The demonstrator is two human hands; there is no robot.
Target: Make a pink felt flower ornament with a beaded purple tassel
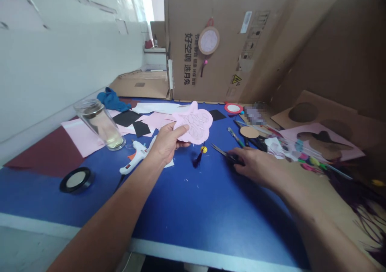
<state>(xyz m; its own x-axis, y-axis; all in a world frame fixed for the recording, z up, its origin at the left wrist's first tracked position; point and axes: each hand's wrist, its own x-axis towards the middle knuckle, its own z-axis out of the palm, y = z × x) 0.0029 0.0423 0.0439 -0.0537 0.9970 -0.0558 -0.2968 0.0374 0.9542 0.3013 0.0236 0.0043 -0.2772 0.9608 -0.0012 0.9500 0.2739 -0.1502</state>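
My left hand [167,142] is closed on a pink flower-shaped paper cutout [194,124] and holds it just above the blue table [193,207]. A small dark tassel with a yellow bead [199,155] lies below the cutout. My right hand [256,165] rests on the table to the right. Its fingers are closed on the handles of a pair of scissors [224,153], whose blades point left toward the cutout.
A glass jar [101,124] stands at the left, with a white glue gun [135,156] and a black tape roll [75,180] near it. Pink and black paper sheets [141,121] lie behind. Pens, beads and card pieces [289,145] crowd the right. Cardboard boxes [229,42] wall the back.
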